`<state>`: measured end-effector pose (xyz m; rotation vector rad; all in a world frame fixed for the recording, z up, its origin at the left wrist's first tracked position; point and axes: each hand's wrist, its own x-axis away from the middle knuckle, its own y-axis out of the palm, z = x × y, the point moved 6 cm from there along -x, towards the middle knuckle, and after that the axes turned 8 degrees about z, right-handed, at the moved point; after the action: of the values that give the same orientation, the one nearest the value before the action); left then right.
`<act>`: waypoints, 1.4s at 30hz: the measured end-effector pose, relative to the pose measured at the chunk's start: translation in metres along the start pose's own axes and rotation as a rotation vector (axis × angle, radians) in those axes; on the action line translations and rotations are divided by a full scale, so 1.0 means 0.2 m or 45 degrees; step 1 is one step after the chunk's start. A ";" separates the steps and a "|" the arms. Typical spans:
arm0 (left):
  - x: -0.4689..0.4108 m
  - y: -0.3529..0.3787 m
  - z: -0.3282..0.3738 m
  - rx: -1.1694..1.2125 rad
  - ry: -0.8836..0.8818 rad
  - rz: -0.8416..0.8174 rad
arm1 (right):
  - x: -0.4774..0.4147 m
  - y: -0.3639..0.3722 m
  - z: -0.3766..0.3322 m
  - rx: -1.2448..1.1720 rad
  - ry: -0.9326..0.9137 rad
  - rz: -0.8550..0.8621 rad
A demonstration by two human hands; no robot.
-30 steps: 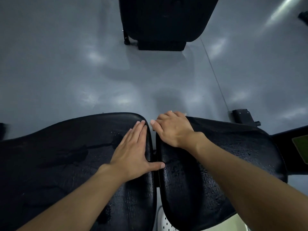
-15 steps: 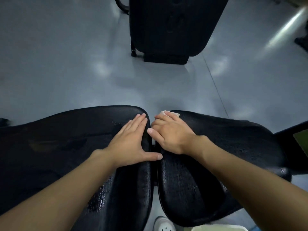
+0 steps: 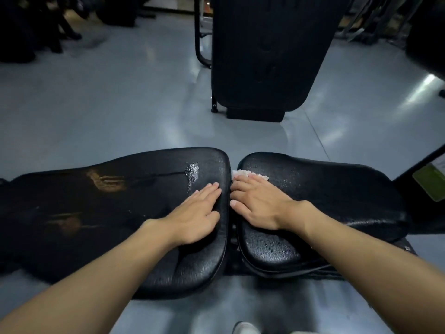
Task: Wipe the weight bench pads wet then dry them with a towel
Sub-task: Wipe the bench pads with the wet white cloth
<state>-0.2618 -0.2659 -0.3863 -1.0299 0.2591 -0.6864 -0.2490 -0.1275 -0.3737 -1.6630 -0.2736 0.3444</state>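
Two black bench pads lie side by side with a narrow gap between them. The long left pad [image 3: 101,201] shows wet streaks and a patch of droplets near its far right corner. My left hand [image 3: 195,213] rests flat on that pad's right edge, fingers straight. The right seat pad [image 3: 337,196] is speckled with water drops. My right hand [image 3: 257,203] presses flat on a white cloth [image 3: 243,174] at that pad's left edge; only the cloth's far rim shows past my fingertips.
Another black upright pad on a metal frame [image 3: 265,56] stands on the grey floor ahead. Dark equipment [image 3: 29,27] fills the far left corner. A frame post with a green label [image 3: 431,182] rises at the right. A white shoe tip [image 3: 245,329] shows below.
The camera has tilted up, showing more of the room. My right hand with the cloth has slid slightly toward me along the seat pad's left edge. My left thumb has drawn in.
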 end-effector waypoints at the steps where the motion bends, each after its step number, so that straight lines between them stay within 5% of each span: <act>1: 0.00 -0.01 0.01 0.002 -0.015 0.005 | 0.00 -0.02 0.01 -0.080 0.033 0.019; 4: -0.02 -0.02 0.01 -0.032 -0.011 0.015 | 0.02 -0.07 0.06 -0.261 0.068 0.092; 7: -0.02 -0.02 0.00 -0.005 -0.010 0.010 | 0.02 -0.03 0.07 -0.038 0.016 0.077; 42: 0.04 0.03 0.03 -0.177 -0.043 -0.019 | 0.31 0.02 -0.19 0.191 -0.279 -0.062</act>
<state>-0.2503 -0.2655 -0.3875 -1.1758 0.2727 -0.6712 -0.1765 -0.1403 -0.3775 -1.4699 -0.4409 0.4998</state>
